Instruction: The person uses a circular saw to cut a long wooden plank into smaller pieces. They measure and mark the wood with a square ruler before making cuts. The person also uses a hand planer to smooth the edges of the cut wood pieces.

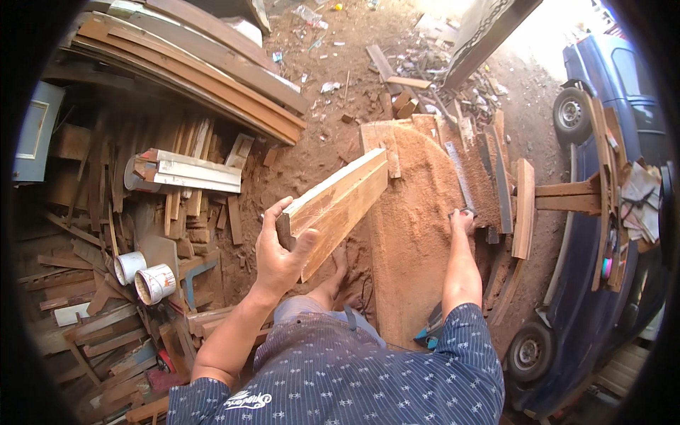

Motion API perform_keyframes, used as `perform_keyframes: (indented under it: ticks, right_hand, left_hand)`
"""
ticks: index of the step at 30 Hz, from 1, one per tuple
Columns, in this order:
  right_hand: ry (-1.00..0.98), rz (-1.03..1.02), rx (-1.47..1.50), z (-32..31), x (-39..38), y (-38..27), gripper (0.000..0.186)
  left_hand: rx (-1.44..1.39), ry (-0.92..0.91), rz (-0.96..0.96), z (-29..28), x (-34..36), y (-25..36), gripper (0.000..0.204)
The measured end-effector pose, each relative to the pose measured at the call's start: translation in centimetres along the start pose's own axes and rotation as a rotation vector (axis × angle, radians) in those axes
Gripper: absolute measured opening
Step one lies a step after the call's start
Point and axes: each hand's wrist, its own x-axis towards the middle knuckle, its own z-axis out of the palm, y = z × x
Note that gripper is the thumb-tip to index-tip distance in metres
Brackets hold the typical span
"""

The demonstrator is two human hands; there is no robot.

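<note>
My left hand [280, 248] grips the near end of a thick wooden board [347, 209], thumb on one side and fingers on the other. The board is tilted, its far end above a sawdust-covered plank bench [397, 276]. At the bench's right side my right hand [462, 219] is closed around the dark near end of what looks like a try square. The try square [459, 173] has a long, narrow, straight grey blade pointing away from me over the sawdust. My fingers partly hide its dark end.
A teal power tool [428, 334] sits by the bench's near end. Stacked boards [191, 64] and scrap wood lie left, with two white buckets [154, 283]. A wood piece [523, 209] stands right of the bench, before a blue vehicle [584, 255]. A post [489, 42] rises ahead.
</note>
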Motion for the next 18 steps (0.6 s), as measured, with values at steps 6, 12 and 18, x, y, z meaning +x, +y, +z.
perform_keyframes:
  ticks: [6, 12, 18]
  right_hand:
    - [0.103, 0.177, 0.021, -0.2, 0.0, -1.2, 0.070]
    - [-0.247, 0.174, -0.026, -6.0, 0.4, -5.6, 0.050]
    - [-0.164, -0.306, -0.162, -5.6, 3.5, -9.2, 0.044]
  left_hand:
    - [0.032, -0.140, -0.022, 0.4, 2.9, 2.7, 0.060]
    - [-0.070, -0.091, -0.142, -0.1, 4.7, 3.8, 0.059]
    - [-0.013, -0.128, -0.120, -0.4, 6.8, 4.3, 0.060]
